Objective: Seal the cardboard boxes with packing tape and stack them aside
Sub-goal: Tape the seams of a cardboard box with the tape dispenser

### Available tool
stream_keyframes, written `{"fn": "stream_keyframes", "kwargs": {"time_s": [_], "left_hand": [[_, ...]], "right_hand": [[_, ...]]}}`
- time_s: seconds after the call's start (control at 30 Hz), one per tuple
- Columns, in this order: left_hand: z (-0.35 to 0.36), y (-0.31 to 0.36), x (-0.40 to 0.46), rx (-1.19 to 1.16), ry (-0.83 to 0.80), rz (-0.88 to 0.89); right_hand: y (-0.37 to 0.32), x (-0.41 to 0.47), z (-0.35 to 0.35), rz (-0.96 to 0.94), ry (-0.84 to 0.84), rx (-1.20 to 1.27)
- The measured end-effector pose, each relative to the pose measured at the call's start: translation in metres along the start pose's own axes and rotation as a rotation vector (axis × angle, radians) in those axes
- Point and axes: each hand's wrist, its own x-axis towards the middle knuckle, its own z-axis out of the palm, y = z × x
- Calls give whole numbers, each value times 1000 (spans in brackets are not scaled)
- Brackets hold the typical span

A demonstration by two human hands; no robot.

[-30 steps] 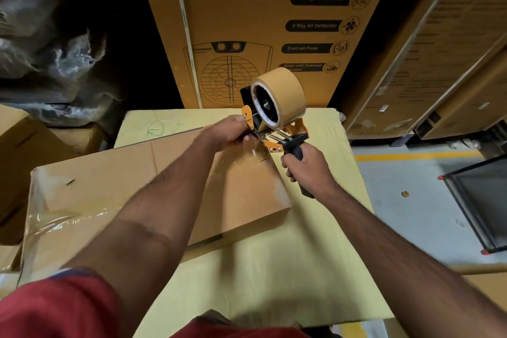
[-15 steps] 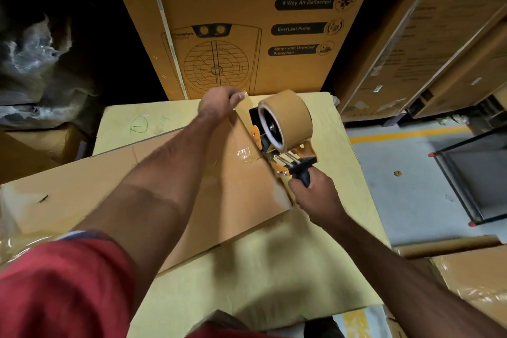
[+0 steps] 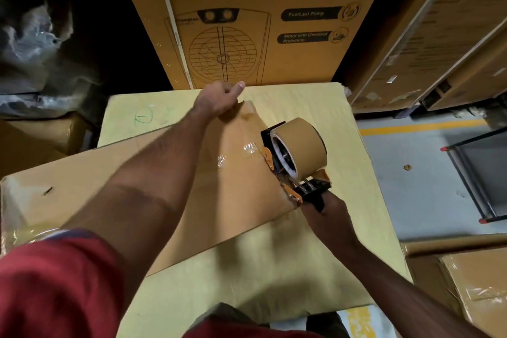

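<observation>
A flat brown cardboard box point(image 3: 153, 173) lies slanted across a yellow-topped table point(image 3: 315, 107). My left hand point(image 3: 218, 100) holds down the box's far corner, fingers curled over its edge, where the tape starts. My right hand point(image 3: 325, 217) grips the black handle of an orange tape dispenser point(image 3: 295, 170) carrying a brown tape roll point(image 3: 304, 147). The dispenser's mouth sits at the box's right edge. Clear tape point(image 3: 248, 149) glints along that edge between the two hands.
A tall printed carton point(image 3: 247, 22) stands right behind the table. More cartons point(image 3: 439, 35) lean at the right, another taped box point(image 3: 477, 282) sits at lower right. Wrapped boxes and plastic film point(image 3: 30, 41) fill the left. A black metal frame point(image 3: 472, 178) stands on the grey floor.
My left hand slid from the dispenser to the box's far corner. My right hand pulled the dispenser toward me along the right edge, laying out tape.
</observation>
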Motion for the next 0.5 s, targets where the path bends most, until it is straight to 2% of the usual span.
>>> {"fn": "stream_keyframes", "kwargs": {"time_s": [0.07, 0.13, 0.2, 0.27, 0.37, 0.5], "left_hand": [[2, 1, -3, 3, -42, 32], [-4, 3, -6, 17, -152, 60], [-11, 3, -8, 93, -251, 105], [-13, 5, -8, 195, -285, 134], [-2, 11, -13, 333, -246, 143], [12, 8, -16, 394, -138, 137]], "right_hand": [[-2, 2, 0, 16, -5, 13], [0, 5, 3, 41, 0, 10], [4, 7, 5, 49, 2, -3], [7, 8, 7, 43, 5, -5], [8, 8, 7, 31, 17, -5], [11, 9, 6, 4, 14, -39]]}}
